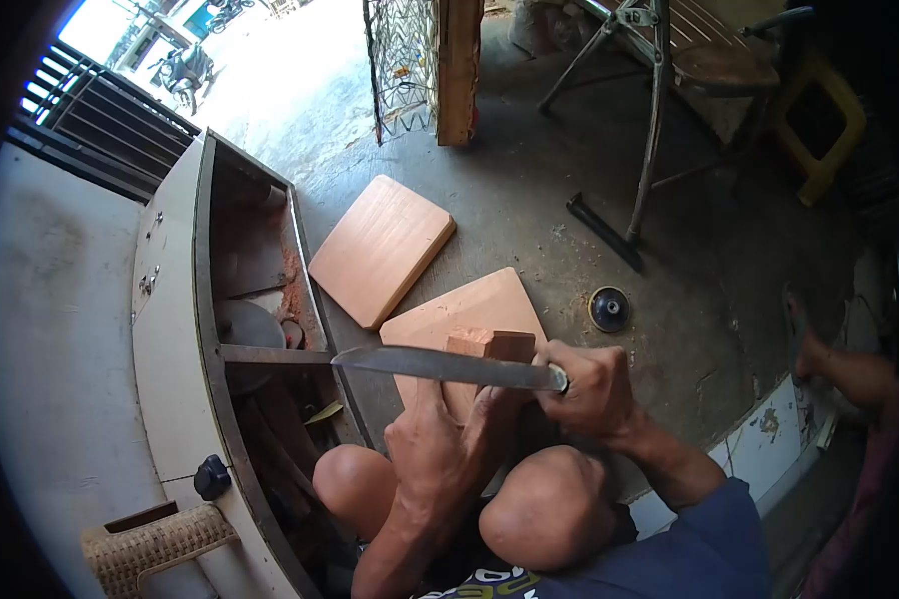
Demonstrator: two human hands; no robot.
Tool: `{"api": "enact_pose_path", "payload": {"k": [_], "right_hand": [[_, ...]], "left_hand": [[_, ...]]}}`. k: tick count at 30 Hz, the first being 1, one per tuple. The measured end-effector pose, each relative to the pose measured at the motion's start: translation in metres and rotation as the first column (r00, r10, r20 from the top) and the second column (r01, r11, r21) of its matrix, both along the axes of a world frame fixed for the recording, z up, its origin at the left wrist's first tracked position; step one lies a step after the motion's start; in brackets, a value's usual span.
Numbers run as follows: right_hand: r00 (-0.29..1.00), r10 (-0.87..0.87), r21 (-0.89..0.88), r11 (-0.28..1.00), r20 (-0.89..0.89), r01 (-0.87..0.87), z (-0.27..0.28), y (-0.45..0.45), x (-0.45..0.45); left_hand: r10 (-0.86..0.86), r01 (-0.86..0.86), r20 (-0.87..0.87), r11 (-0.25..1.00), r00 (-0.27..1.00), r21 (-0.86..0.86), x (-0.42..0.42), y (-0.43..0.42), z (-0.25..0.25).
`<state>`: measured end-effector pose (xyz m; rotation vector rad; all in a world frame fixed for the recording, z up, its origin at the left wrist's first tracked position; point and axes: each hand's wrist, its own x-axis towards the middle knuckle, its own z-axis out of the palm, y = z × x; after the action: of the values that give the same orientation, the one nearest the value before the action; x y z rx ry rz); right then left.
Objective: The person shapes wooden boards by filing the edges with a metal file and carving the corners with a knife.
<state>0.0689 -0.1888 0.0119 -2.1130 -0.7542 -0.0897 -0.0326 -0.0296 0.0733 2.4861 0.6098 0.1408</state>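
A long knife [440, 366] lies level across the view, its tip to the left and its handle in my right hand [591, 389], which is closed around it. Behind the blade, a short reddish wood block [489, 343] rests on a pale wooden board [469, 309] on the floor. My left hand [435, 439] is below the blade, beside the block; its fingers are partly hidden by the blade, and whether they grip the block is unclear. A second wooden board [382, 250] lies to the upper left of the first.
An open cabinet [180, 329] stands along the left. On the floor are a round black disc [609, 309] and a black bar [605, 233]. Metal stand legs [652, 140] are at upper right. Another person's foot [809, 349] shows at right.
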Motion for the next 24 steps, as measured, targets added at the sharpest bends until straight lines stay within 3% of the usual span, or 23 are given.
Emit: {"api": "enact_pose_path", "payload": {"k": [5,10,12,24], "right_hand": [[0.998,-0.023,0.040,0.999,-0.058,0.026,-0.019,0.018,-0.007],[0.997,-0.079,0.047,0.996,-0.020,0.080,-0.028,0.021,-0.003],[0.996,-0.086,0.048,0.995,-0.031,0.087,-0.024,0.019,0.003],[0.995,-0.023,0.049,0.998,-0.095,0.028,-0.020,0.017,0.014]], "left_hand": [[-0.027,0.022,-0.038,0.990,0.999,-0.141,0.010,0.005,0.004],[-0.047,0.033,-0.096,0.989,0.994,-0.144,0.018,-0.003,0.006],[-0.053,0.052,-0.019,0.996,0.998,-0.077,0.015,-0.005,-0.001],[0.025,-0.037,-0.106,0.993,0.994,-0.114,0.027,-0.022,0.012]]}}
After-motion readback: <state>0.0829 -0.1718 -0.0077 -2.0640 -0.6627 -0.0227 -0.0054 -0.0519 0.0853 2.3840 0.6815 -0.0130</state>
